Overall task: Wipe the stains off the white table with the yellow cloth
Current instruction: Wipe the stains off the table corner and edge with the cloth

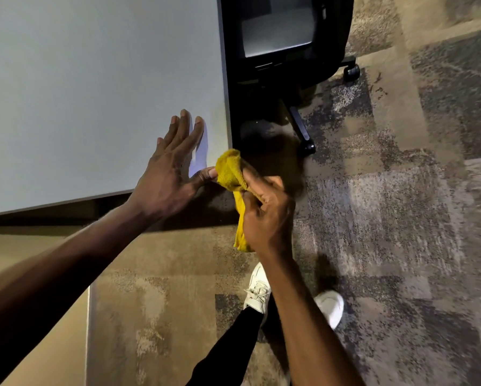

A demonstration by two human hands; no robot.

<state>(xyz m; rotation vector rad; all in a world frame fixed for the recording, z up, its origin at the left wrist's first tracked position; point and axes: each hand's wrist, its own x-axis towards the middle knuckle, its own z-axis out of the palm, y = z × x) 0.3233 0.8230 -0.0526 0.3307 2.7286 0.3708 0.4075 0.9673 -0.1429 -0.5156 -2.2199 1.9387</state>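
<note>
The white table (pixel 94 93) fills the upper left, and its near right corner lies under my hands. My left hand (pixel 172 165) rests flat near that corner with fingers straight, and its thumb touches the yellow cloth (pixel 229 169). My right hand (pixel 264 215) grips the bunched cloth just off the table's corner, with one end hanging below the fist. No stain shows on the visible tabletop.
A black office chair (pixel 284 37) on castors stands against the table's right edge. Patterned carpet (pixel 401 190) covers the floor to the right and below. My white shoes (pixel 259 291) stand on the carpet below my hands.
</note>
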